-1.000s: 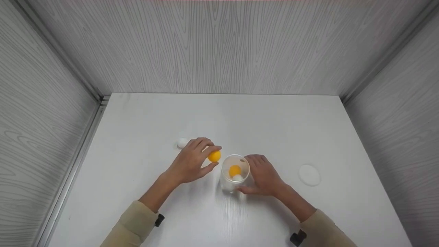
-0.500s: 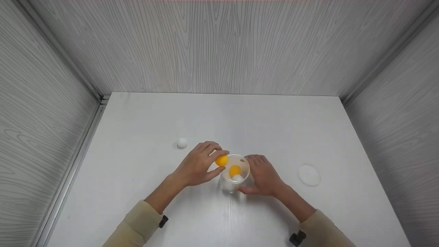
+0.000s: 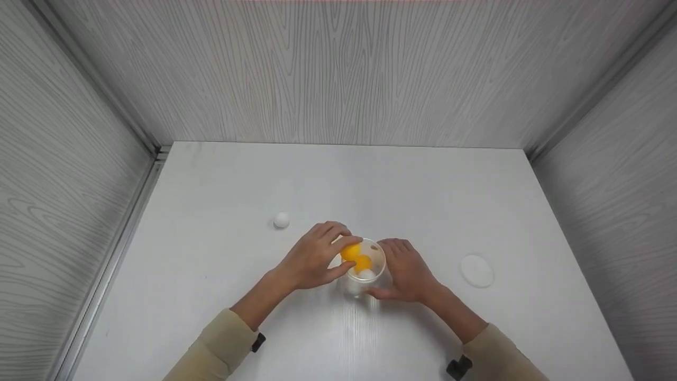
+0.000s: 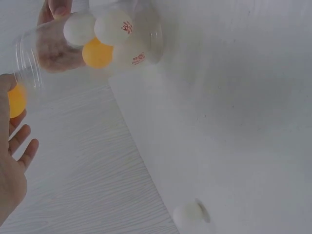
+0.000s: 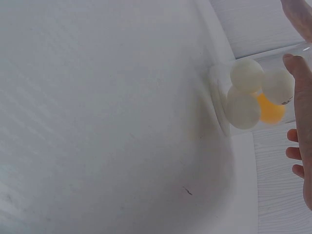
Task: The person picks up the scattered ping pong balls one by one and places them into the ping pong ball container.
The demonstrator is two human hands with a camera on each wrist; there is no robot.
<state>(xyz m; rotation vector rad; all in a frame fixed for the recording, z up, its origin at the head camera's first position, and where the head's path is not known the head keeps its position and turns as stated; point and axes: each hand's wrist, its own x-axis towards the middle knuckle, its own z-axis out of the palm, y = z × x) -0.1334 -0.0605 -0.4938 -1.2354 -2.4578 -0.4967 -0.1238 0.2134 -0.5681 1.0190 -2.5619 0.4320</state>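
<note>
I have my left hand [image 3: 312, 259] pinching an orange ball [image 3: 350, 251] between thumb and curled fingers, and the ball sits right at the left lip of the clear cup [image 3: 364, 286], just over the opening. What matters is that the ball lies at my fingertips on the cup side of the hand, directly above the mouth and not beside the wall. In the left wrist view the same ball [image 4: 14, 101] shows at the tip of my thumb, touching or nearly touching the cup rim [image 4: 27, 63]; I cannot tell which.

My right hand [image 3: 407, 271] wraps the right side of the cup, fingers curved round the far wall and thumb on the near wall, holding it upright on the table [image 3: 211, 296]. The cup stands near the middle of the table, a little toward the near edge. From the right wrist view the fingers [image 5: 298, 92] lie along the wall.

Inside the cup I see another orange ball [image 3: 363, 262] and a white one [image 3: 365, 273] from above; the wrist views show several white balls [image 4: 113, 27] stacked round that orange one near the bottom.

The cup's long axis runs straight up from the table. My left hand is the nearer one to the held ball, the right only touches the cup.

A loose white ball [image 3: 281, 220] lies on the table left of my left hand, well apart from the cup. A round white lid [image 3: 477, 270] lies flat toward the right edge.
</note>
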